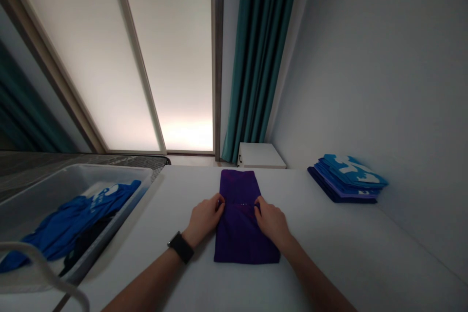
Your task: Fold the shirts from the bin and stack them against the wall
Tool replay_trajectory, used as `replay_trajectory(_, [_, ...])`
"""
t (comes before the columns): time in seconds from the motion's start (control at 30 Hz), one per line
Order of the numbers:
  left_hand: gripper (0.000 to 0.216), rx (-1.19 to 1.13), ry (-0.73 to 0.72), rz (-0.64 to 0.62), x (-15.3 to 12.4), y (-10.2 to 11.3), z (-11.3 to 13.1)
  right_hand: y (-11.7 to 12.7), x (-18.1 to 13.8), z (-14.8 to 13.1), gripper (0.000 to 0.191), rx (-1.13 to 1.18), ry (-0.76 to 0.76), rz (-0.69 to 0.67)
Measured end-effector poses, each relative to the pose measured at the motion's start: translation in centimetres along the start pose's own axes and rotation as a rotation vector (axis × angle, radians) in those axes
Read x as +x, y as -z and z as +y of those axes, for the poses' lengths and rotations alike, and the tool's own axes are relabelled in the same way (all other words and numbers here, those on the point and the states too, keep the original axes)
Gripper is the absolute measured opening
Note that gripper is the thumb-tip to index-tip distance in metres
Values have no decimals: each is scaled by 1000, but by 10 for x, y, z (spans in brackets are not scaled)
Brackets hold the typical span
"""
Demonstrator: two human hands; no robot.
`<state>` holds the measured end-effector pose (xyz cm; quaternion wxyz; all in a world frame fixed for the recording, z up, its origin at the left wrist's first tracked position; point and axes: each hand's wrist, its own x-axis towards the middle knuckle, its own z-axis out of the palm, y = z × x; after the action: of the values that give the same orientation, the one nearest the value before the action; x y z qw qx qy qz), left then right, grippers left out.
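A purple garment (pixel 244 239), folded into a long narrow strip, lies on the white table (pixel 175 282) straight in front of me. My left hand (pixel 205 217) pinches its left edge about halfway up, thumb against fingers. On the opposite edge, at about the same height, my right hand (pixel 270 219) grips the cloth the same way. Between the two hands a fold line runs across the garment. The cloth's far end lies flat beyond my fingers, and its near end spreads slightly wider. A black watch (pixel 181 247) is on my left wrist.
A stack of folded blue and purple garments (pixel 345 180) sits at the right, by the wall. At left, a translucent plastic bin (pixel 146 175) holds loose blue and dark clothes. A pale curved bar (pixel 44 263) crosses the lower left corner. Behind the table stands a white cabinet (pixel 261 155).
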<state>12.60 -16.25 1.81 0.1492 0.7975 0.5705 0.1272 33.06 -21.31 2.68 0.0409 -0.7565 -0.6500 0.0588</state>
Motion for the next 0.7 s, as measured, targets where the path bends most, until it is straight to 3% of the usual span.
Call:
replay_trajectory(0.43, [20,-308,-28,52,2,9,-12,-4,0,2,20,29,49,42])
replay_trajectory(0.7, [21,-237,-30,21,-3,7,-7,-6,1,1,22,6,57,30])
